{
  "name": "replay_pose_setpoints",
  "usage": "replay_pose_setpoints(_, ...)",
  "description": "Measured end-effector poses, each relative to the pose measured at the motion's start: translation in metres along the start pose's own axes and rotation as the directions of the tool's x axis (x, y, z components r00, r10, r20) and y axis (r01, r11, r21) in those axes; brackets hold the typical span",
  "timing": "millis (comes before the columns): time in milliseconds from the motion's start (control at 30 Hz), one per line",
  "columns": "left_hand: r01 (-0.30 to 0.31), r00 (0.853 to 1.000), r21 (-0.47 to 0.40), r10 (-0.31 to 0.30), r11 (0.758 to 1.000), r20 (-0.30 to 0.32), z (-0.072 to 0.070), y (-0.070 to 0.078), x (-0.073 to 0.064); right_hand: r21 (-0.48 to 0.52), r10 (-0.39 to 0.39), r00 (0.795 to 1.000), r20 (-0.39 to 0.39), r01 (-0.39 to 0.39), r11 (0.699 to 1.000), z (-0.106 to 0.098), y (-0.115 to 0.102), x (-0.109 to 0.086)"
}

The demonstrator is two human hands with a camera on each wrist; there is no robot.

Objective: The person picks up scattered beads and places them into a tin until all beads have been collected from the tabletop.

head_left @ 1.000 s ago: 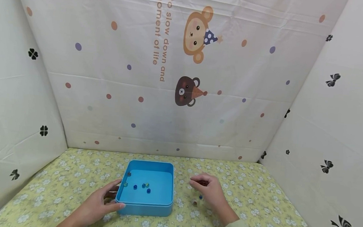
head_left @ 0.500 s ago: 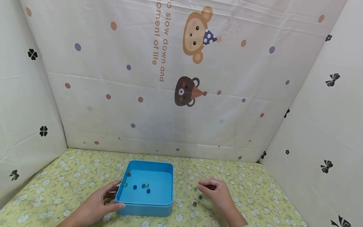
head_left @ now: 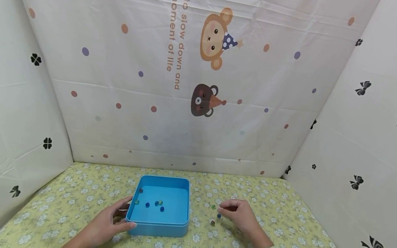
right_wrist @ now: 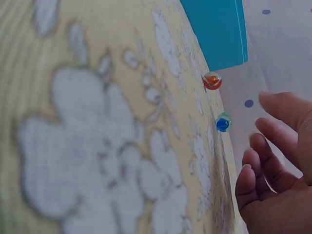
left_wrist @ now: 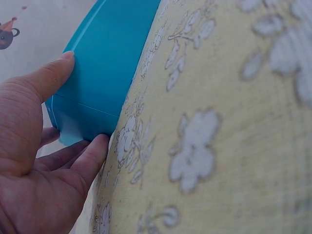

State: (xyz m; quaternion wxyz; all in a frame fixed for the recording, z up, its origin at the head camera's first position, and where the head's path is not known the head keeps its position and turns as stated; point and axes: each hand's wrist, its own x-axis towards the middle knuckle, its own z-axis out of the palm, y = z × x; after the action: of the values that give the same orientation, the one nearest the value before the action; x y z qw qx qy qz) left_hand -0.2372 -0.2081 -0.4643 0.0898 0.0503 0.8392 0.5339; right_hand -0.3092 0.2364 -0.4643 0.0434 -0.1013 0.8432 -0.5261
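Observation:
My left hand [head_left: 109,222] holds the left side of a square blue plastic box [head_left: 158,229]. In the left wrist view the thumb [left_wrist: 51,78] lies against one wall, the other fingers round the corner near the cloth. Several glass marbles lie inside the box, including a blue marble [head_left: 162,209] and a green marble [head_left: 137,202]. On the cloth to its right are a green marble [head_left: 213,207], a blue marble [head_left: 219,216] and a red-orange marble [right_wrist: 212,80]. My right hand [head_left: 241,216] is beside the blue one, thumb and fingers apart around nothing.
A yellow cloth with white flowers [head_left: 280,241] covers the table. White printed sheets stand as walls, with a back sheet [head_left: 170,125], a left sheet [head_left: 7,123] and a right sheet [head_left: 371,135].
My right hand has moved right and slightly toward me, bringing the green marble on the cloth into view. The left hand and the box have stayed in place.

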Motion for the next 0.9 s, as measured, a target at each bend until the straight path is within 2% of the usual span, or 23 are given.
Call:
replay_pose_setpoints(333, 0.006, 1.000, 0.011, -0.006, 1.000, -0.003, 0.0003, -0.0008, 0.0014, -0.088, 0.029, 0.999, 0.042, -0.026, 0.996, -0.0041, -0.0022, -0.0024)
replay_pose_setpoints(633, 0.005, 1.000, 0.004, -0.005, 1.000, 0.004, 0.0000, -0.0016, 0.0017, -0.115, -0.015, 0.995, 0.100, 0.026, 0.993, -0.0040, -0.0006, -0.0008)
replay_pose_setpoints(900, 0.010, 1.000, 0.001, -0.010, 1.000, 0.014, -0.0004, -0.0007, 0.0008, -0.136, -0.021, 0.991, 0.129, 0.038, 0.990, -0.0038, 0.0010, 0.0000)
